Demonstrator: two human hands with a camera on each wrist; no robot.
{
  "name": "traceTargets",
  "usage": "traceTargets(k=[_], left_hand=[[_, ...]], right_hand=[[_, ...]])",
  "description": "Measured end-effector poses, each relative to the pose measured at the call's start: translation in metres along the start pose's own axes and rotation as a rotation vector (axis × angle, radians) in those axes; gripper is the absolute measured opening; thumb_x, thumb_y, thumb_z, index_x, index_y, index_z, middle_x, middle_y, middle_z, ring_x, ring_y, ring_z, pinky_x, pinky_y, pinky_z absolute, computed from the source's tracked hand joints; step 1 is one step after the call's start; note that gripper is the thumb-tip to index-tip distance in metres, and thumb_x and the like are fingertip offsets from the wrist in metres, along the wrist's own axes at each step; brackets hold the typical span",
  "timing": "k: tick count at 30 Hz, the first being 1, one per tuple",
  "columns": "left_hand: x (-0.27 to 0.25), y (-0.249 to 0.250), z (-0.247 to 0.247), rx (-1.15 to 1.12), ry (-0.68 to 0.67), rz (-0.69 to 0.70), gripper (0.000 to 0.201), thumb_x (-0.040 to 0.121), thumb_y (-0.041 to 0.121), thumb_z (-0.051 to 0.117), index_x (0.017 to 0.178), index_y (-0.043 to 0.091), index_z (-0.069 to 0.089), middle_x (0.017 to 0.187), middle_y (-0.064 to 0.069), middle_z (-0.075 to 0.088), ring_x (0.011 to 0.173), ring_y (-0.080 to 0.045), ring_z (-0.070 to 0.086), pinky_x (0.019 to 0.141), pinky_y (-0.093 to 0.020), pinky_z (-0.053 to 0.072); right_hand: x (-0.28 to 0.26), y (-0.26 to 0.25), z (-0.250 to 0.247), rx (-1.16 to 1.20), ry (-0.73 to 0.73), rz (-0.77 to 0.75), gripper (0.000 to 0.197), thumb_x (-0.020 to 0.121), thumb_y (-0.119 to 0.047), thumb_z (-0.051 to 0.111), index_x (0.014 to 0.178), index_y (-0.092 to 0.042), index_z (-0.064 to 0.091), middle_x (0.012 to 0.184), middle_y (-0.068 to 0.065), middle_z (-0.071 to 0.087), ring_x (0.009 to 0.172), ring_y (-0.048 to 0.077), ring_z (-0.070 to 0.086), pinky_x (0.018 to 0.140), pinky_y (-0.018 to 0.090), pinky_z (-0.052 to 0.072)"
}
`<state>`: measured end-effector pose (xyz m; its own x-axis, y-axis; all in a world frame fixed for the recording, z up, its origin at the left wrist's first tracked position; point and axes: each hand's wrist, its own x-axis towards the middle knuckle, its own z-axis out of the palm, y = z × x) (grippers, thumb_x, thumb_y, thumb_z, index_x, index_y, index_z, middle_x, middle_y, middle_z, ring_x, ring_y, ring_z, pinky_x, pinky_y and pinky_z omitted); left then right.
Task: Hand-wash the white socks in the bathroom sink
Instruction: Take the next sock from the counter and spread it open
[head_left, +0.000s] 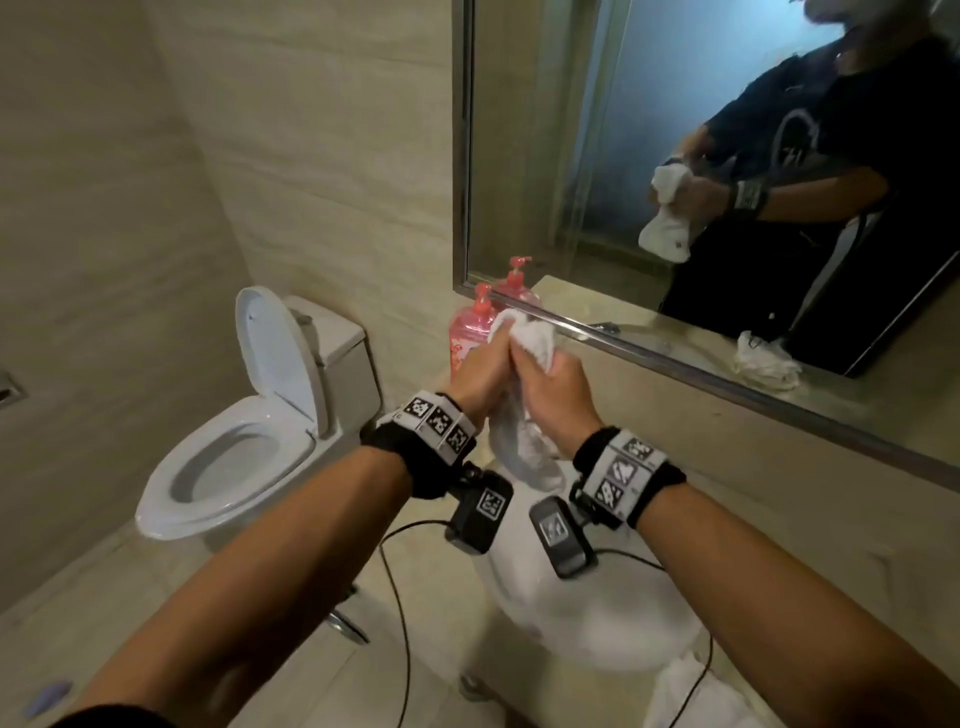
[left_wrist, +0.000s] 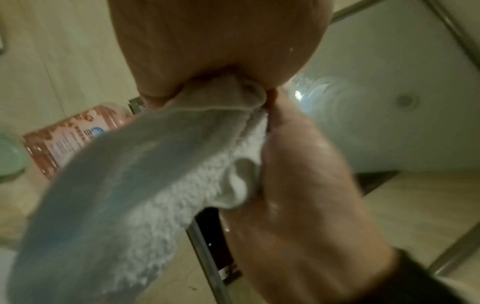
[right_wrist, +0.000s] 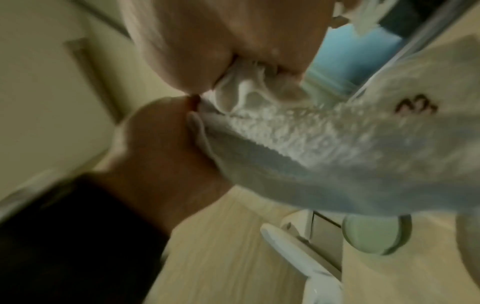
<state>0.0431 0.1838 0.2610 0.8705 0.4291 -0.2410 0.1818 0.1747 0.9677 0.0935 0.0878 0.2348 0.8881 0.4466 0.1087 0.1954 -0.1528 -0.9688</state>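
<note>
Evidently the wash is in its rubbing stage: the left hand (head_left: 475, 376) and right hand (head_left: 553, 389) meet knuckle to knuckle above the sink (head_left: 597, 618), each with fingers curled tight round the same white sock (head_left: 530, 338), its loose end hanging down between the wrists. The soap bottle (head_left: 470, 332) stands at ten o'clock from the hands. Judging by this, rinsing and wringing remain, and another sock is likely still to do.

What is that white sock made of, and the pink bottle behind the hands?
The white sock looks like soft knitted cotton or a similar yarn: it droops limply and shows fluffy terry loops inside. The pink bottle looks like glossy see-through plastic, with a pump on top and a printed label.
</note>
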Motion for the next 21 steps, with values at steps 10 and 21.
traceTargets(k=[10,21], left_hand=[[-0.009,-0.009,-0.011,0.119,-0.186,-0.026,0.050,0.091,0.046,0.055,0.117,0.004,0.066,0.110,-0.020,0.070,0.097,-0.031,0.070,0.088,-0.041,0.057],[0.005,-0.030,-0.088,1.393,-0.258,0.204,0.019,0.084,0.018,0.068,0.099,0.010,0.063,0.103,-0.015,0.069,0.099,-0.035,0.064,0.081,-0.035,0.051]], right_hand=[[0.011,0.005,-0.005,-0.160,0.066,0.046,0.040,0.100,-0.048,0.051,0.078,-0.018,0.067,0.071,-0.006,0.066,0.068,0.013,0.064,0.056,0.023,0.045],[0.009,0.027,-0.054,-1.229,-0.665,-0.276,0.032,0.080,-0.044,0.076,0.097,-0.021,0.060,0.096,0.001,0.065,0.083,0.019,0.058,0.070,0.028,0.041]])
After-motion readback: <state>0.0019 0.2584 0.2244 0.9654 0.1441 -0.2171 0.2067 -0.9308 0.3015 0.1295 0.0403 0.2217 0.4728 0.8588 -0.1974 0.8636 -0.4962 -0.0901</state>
